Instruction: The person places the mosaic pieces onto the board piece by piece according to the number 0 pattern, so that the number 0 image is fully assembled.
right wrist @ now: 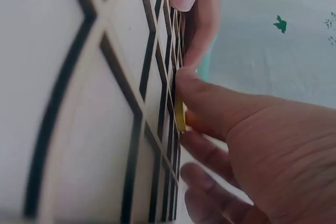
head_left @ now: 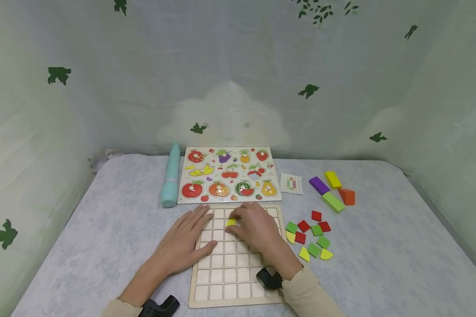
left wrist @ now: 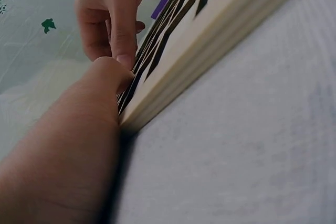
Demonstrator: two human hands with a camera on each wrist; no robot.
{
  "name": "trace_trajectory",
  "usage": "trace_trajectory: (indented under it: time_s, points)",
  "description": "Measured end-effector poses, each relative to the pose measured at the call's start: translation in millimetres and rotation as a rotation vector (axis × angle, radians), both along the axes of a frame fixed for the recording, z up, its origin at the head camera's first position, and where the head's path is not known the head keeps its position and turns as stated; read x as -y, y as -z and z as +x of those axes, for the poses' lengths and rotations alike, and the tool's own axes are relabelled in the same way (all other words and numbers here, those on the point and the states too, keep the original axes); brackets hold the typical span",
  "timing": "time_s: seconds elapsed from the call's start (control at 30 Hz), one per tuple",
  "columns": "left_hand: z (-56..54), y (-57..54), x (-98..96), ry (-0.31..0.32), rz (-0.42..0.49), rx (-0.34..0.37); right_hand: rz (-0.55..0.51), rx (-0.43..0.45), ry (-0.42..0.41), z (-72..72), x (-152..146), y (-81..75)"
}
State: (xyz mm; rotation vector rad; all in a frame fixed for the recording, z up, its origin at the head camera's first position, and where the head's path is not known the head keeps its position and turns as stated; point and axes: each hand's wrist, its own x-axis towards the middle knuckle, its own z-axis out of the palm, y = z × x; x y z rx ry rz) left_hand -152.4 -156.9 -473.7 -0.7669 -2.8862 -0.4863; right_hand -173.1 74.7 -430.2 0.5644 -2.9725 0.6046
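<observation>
A wooden grid board (head_left: 238,302) with rows of square recesses lies in front of me. My left hand (head_left: 186,242) rests along its left border, fingers extended and thumb reaching over the cells. Over the upper middle cells, my right hand (head_left: 258,226) pinches a small yellow tile (head_left: 231,222) between thumb and fingers. In the right wrist view the yellow tile (right wrist: 180,114) shows edge-on, right at the board's surface, under the thumb. The left wrist view shows the board's thick edge (left wrist: 184,72), the left thumb at its corner and the right hand beyond it.
Loose red squares (head_left: 316,215), green squares (head_left: 314,250) and yellow quarter-circle tiles (head_left: 326,254) lie to the board's right. Behind them are colored blocks (head_left: 333,202) and a small pattern card (head_left: 291,183). A fruit puzzle (head_left: 230,181) and a teal tapered case (head_left: 170,180) stand at the back.
</observation>
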Motion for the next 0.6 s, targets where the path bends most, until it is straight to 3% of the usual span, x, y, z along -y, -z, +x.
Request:
trace_trajectory:
  time_s: [0.37,0.6]
  points:
    - [0.3,0.2,-1.6,-0.003,0.009,0.016,-0.011,0.023,-0.061,4.6,-15,-3.8]
    - [-0.1,-0.9,-0.6,-0.007,0.004,0.014,-0.05,0.043,0.004,12.9,-58,-19.6]
